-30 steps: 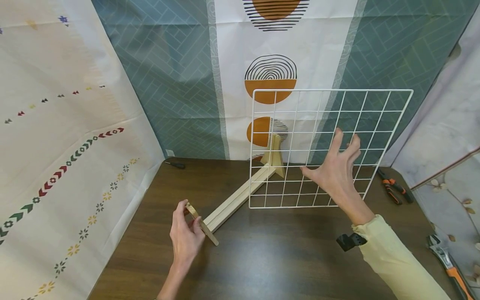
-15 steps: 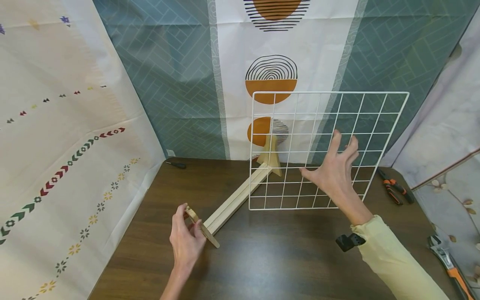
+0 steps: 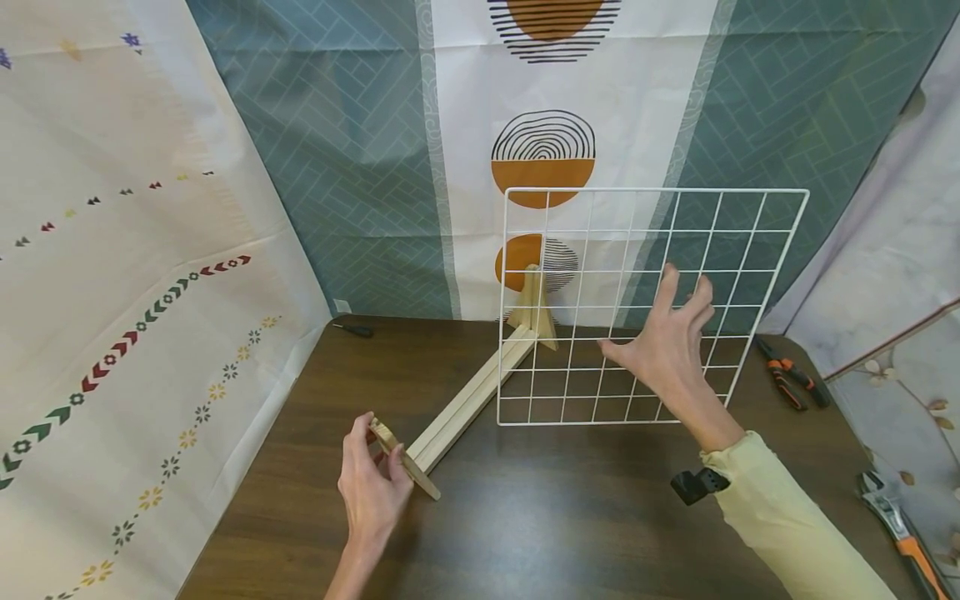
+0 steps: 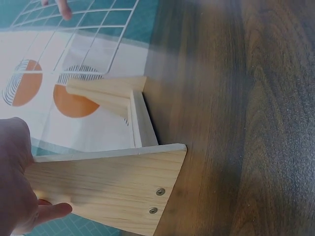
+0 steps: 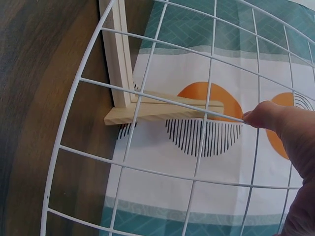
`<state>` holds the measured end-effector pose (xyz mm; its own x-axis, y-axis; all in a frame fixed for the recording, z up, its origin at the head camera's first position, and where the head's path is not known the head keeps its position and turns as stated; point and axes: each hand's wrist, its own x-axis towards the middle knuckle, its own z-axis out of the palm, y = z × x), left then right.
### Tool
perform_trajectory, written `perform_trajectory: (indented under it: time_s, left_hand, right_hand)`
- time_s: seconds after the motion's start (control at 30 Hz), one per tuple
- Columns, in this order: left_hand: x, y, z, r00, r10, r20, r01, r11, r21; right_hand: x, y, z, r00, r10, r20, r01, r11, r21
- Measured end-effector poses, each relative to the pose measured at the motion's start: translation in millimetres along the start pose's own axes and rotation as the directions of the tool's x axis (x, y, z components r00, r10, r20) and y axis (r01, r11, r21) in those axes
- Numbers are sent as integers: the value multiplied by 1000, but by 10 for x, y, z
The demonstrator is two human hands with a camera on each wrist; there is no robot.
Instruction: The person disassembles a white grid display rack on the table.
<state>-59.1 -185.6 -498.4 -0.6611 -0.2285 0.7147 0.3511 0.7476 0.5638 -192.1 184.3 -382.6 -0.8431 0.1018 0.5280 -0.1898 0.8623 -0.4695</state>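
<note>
In the head view, my left hand grips the upper part of a flat wooden end piece, thumb on one face and fingers on the other. The left wrist view shows two metal screw heads in that end piece. A long pale wooden beam joins it to a matching upright end piece at the back. My right hand holds a white wire grid panel upright, its spread fingers bent at the wires. In the right wrist view, the thumb presses a wire.
Pliers with orange-black handles lie at the table's right side. Nearer on that side is an adjustable wrench. A small dark-handled tool lies at the back left. Patterned cloths hang around the brown table.
The grid panel's top edge has come down a little and its right side has shifted left, with the right hand following slightly. The stand's far end has swung left; its near end has shifted slightly nearer.
</note>
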Motion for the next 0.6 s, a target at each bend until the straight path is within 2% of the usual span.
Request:
perform_trajectory:
  time_s: [0.17, 0.6]
  left_hand:
    - [-19, -2, -1, 1000, 10, -14, -10, 1000, 14]
    - [-70, 15, -24, 999, 17, -42, -16, 1000, 23]
  right_hand:
    - [-3, -10, 3, 999, 25, 28, -24, 1000, -19]
    - [-11, -9, 14, 998, 28, 55, -27, 999, -26]
